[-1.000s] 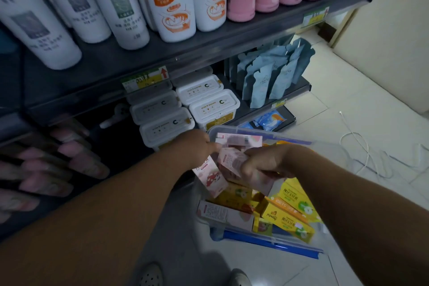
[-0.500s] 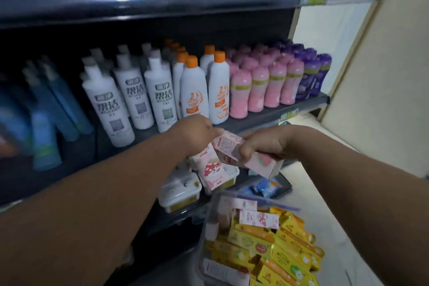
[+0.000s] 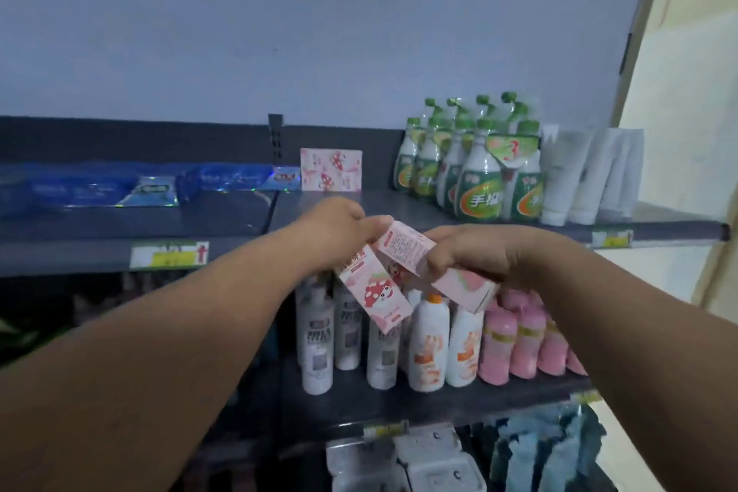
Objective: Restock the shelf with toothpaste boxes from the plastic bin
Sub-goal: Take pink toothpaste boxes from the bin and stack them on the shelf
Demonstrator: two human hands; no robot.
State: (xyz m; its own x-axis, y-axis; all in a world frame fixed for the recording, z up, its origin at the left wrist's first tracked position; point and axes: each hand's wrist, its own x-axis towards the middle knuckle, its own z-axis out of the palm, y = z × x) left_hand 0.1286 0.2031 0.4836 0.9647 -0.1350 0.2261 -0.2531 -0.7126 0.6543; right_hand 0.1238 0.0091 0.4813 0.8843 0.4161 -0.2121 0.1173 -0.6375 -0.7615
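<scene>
My left hand (image 3: 335, 230) grips a pink toothpaste box with a strawberry cartoon (image 3: 373, 292), which hangs tilted down below the fist. My right hand (image 3: 475, 256) holds another pink toothpaste box (image 3: 407, 248) at an angle, its far end poking out at the lower right. Both hands meet just in front of the top shelf's edge (image 3: 439, 212). At the back of that shelf stand pink toothpaste boxes of the same kind (image 3: 330, 170). The plastic bin is out of view.
Green-capped bottles (image 3: 475, 180) and white tubes (image 3: 579, 176) fill the top shelf's right side; blue packets (image 3: 151, 190) lie at its left. White, orange-capped and pink bottles (image 3: 427, 343) crowd the shelf below. A cream wall stands at the right.
My view has swung up from the bin on the floor to the top shelf. Both hands have risen with the pink boxes, from over the bin to the top shelf's front edge.
</scene>
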